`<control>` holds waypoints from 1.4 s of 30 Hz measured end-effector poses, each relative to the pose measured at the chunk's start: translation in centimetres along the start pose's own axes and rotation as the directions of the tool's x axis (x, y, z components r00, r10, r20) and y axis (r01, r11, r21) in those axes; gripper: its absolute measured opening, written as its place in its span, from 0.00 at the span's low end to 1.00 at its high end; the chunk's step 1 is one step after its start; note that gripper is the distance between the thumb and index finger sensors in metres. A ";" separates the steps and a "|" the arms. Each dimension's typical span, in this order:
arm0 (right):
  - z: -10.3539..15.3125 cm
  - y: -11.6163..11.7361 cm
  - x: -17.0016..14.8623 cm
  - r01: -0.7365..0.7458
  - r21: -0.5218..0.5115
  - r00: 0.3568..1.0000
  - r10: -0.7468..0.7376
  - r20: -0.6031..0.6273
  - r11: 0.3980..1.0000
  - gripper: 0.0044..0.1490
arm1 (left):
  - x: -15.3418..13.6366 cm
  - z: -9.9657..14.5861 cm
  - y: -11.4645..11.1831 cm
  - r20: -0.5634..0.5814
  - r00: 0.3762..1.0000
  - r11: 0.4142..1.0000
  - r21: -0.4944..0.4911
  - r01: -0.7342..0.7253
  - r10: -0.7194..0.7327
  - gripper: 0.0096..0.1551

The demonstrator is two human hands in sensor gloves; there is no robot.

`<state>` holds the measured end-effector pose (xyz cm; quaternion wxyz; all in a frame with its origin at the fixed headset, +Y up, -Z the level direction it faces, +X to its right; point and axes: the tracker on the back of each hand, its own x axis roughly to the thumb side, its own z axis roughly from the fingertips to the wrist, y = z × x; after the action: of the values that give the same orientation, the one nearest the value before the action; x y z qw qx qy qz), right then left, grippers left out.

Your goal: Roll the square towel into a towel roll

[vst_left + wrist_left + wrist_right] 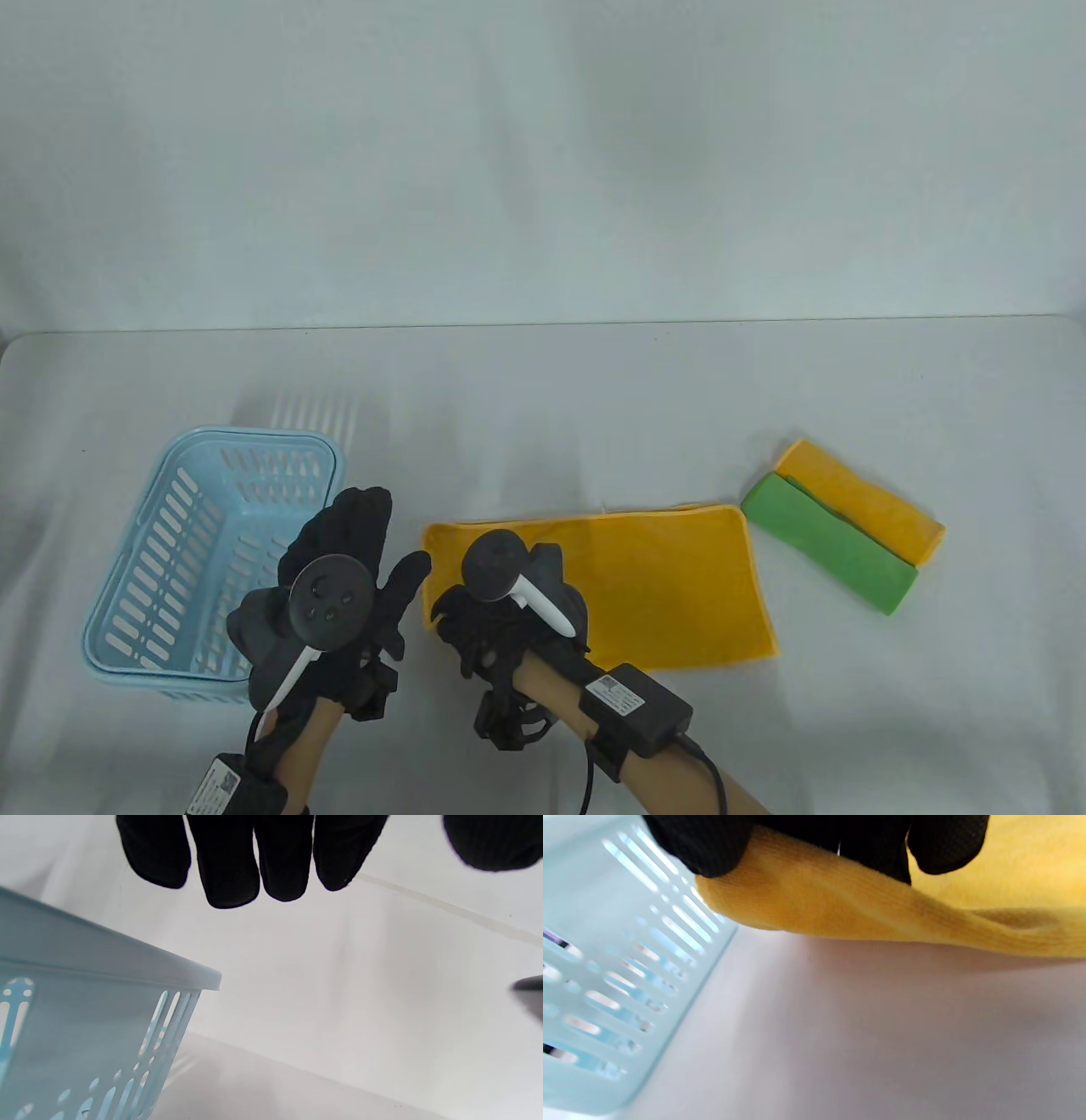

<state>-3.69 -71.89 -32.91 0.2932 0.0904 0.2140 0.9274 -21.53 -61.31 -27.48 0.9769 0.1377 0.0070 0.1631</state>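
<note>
Right hand [509, 615] is pinching the yellow towel's [670, 586] lifted edge beside the blue basket [182, 518]. Left hand [339, 586] is hovering above the basket, fingers [229, 870] straight, holding nothing.

The table view looks down from the near edge, facing twelve o'clock toward a white wall. Both wrist views sit low and close, near the table, sharing the blue slotted basket [212, 543] at nine o'clock.

Left hand [339, 586] open, right hand [501, 620] pinching.
</note>
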 end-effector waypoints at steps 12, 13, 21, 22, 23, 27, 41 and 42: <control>3.9 -6.9 -1.1 0.170 -0.222 0.982 -0.145 0.123 0.960 0.25 | 0.2 -0.1 -0.4 0.011 1.000 1.000 -0.016 0.016 -0.016 0.49; 4.1 -7.4 -1.2 0.167 -0.226 0.980 -0.137 0.142 0.960 0.25 | 0.2 -0.1 -0.5 0.011 1.000 1.000 -0.019 0.018 -0.018 0.49; 5.4 -10.2 -1.8 0.146 -0.267 0.975 -0.093 0.202 0.953 0.25 | 1.0 -0.1 -1.3 0.060 0.998 0.997 -0.068 0.034 -0.030 0.49; 5.6 -10.4 -1.8 0.148 -0.271 0.974 -0.094 0.205 0.951 0.25 | 1.1 0.0 -1.4 0.075 0.997 0.997 -0.077 0.031 -0.025 0.49; 5.8 -10.7 -1.9 0.153 -0.275 0.973 -0.097 0.209 0.949 0.25 | 1.3 0.1 -1.5 0.090 0.996 0.996 -0.088 0.026 -0.018 0.49; 6.7 -11.7 -2.2 0.166 -0.295 0.969 -0.100 0.227 0.941 0.25 | 2.3 0.3 -2.5 0.150 0.989 0.987 -0.161 0.017 0.008 0.48; 8.3 -13.8 -3.2 0.254 -0.327 0.950 -0.172 0.260 0.910 0.25 | 3.7 -0.3 -8.7 0.215 0.975 0.900 -0.413 0.137 -0.050 0.46; 8.4 -13.9 -3.2 0.257 -0.331 0.950 -0.173 0.261 0.908 0.25 | 3.7 -0.4 -9.0 0.213 0.975 0.900 -0.412 0.146 -0.060 0.45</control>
<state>8.44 -60.63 -31.86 0.4281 0.1157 0.0139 0.8962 -15.24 -68.18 -30.20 0.9866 -0.0634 -0.1171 0.0944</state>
